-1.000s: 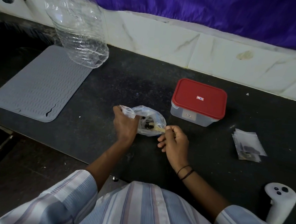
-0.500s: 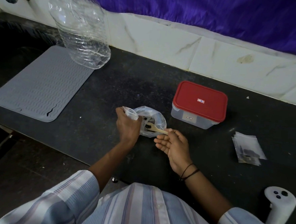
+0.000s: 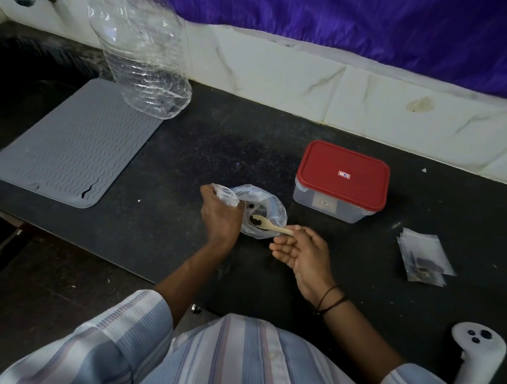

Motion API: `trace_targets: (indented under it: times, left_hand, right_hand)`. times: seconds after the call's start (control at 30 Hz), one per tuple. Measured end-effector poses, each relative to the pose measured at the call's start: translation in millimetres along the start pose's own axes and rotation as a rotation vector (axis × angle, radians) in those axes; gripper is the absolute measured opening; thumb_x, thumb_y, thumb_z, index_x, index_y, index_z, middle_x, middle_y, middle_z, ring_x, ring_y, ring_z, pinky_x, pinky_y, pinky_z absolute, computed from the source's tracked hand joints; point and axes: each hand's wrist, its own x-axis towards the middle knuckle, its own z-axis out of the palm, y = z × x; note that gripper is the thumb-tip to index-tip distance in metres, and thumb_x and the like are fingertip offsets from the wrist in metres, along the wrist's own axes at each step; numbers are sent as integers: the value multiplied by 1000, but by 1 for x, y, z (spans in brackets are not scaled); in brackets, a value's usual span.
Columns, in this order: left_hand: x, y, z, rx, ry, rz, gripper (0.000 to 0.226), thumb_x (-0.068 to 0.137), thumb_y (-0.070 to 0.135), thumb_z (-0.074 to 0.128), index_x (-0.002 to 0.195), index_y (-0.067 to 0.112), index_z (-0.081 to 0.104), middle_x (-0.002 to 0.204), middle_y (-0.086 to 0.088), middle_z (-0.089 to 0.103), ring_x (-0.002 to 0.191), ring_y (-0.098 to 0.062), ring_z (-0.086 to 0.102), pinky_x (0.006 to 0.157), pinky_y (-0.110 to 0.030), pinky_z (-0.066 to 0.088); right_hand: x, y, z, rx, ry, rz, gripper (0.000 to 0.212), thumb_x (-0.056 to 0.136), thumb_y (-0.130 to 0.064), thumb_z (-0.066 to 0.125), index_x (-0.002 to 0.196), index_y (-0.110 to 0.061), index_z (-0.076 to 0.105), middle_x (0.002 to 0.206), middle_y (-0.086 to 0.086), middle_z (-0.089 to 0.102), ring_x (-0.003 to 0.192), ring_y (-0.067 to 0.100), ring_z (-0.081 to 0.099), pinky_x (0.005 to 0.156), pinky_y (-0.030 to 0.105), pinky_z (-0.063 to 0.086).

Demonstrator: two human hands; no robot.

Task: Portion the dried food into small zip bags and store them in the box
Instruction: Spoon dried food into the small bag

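While left fingers (image 3: 215,202) grip the bag (image 3: 262,213), right fingers (image 3: 296,230) seemingly pinch the spoon (image 3: 274,227).

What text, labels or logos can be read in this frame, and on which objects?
None is legible.
Red lid of the box: a small red and white logo sticker, too small to read.
Clear front wall of the box: a small dark label, blurred, unreadable.
White controller: buttons only, no visible lettering.
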Motion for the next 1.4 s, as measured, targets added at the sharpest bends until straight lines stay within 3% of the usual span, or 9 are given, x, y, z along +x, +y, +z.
trace_targets:
  times: [0.07, 0.23, 0.37, 0.5, 0.6, 1.03, 1.17, 1.27, 1.4]
  left_hand:
    - [0, 1, 0, -4, 2, -17, 41, 83, 7, 71, 111, 15, 42, 92, 4, 54, 79, -12, 58, 60, -21, 46]
    - [-5, 3, 1, 11, 10, -39, 41, 82, 6, 71, 110, 14, 42, 90, 3, 54, 77, -12, 58, 60, -24, 47]
    - [-7, 6, 1, 10, 12, -33, 41, 82, 6, 70, 113, 11, 43, 92, 0, 56, 76, -12, 57, 60, -26, 49]
    - [-5, 6, -2, 1, 29, -31, 41, 81, 6, 69, 113, 10, 44, 95, -2, 58, 83, -19, 61, 68, -36, 56]
    - [-6, 5, -2, -7, 7, -24, 41, 82, 7, 71, 113, 13, 43, 98, -3, 58, 86, -20, 62, 66, -30, 52]
    - [-6, -8, -41, -25, -176, 240, 54, 74, 34, 86, 111, 23, 48, 111, -4, 56, 97, -15, 60, 75, -25, 53]
    - [-9, 0, -49, -22, -79, 362, 51, 75, 30, 86, 109, 22, 49, 107, -1, 56, 93, -9, 57, 75, -15, 48]
    - [-9, 12, -47, -5, -127, 403, 50, 77, 25, 86, 109, 21, 48, 102, 7, 57, 90, -3, 58, 71, -7, 45]
    - [-6, 18, -39, 62, -214, 459, 51, 76, 30, 86, 107, 28, 45, 101, 13, 56, 90, -3, 59, 70, -10, 44]
  right_hand:
    - [-1, 3, -1, -76, -3, -45, 24, 105, -22, 44, 112, -5, 60, 81, 13, 73, 79, 28, 73, 66, 31, 59]
    - [-9, 23, 0, -640, -9, -496, 17, 103, -17, 46, 105, -23, 62, 79, 0, 71, 74, 12, 71, 67, 30, 60]
    - [-16, 22, 8, -485, 26, -456, 17, 103, -18, 46, 104, -23, 63, 80, 5, 72, 74, 18, 72, 68, 35, 60]
    - [-20, 11, 12, -251, 75, -347, 20, 105, -18, 43, 106, -11, 62, 81, 14, 72, 75, 27, 73, 65, 34, 60]
    - [-19, 5, 15, -99, 108, -249, 21, 105, -19, 42, 105, -8, 61, 80, 15, 73, 76, 31, 73, 63, 33, 59]
    - [-32, -22, 5, -46, 136, -335, 23, 102, -8, 42, 96, -5, 64, 64, 15, 66, 55, 27, 65, 49, 30, 52]
    - [-40, -36, 8, -21, 104, -350, 23, 102, -8, 43, 94, -5, 64, 62, 14, 65, 53, 27, 64, 48, 30, 51]
    - [-47, -53, 12, -5, 71, -373, 23, 102, -10, 44, 93, -6, 65, 61, 13, 64, 52, 26, 64, 46, 30, 51]
    - [-48, -71, 24, -8, 24, -397, 23, 102, -11, 44, 92, -6, 65, 60, 13, 64, 51, 26, 64, 45, 28, 49]
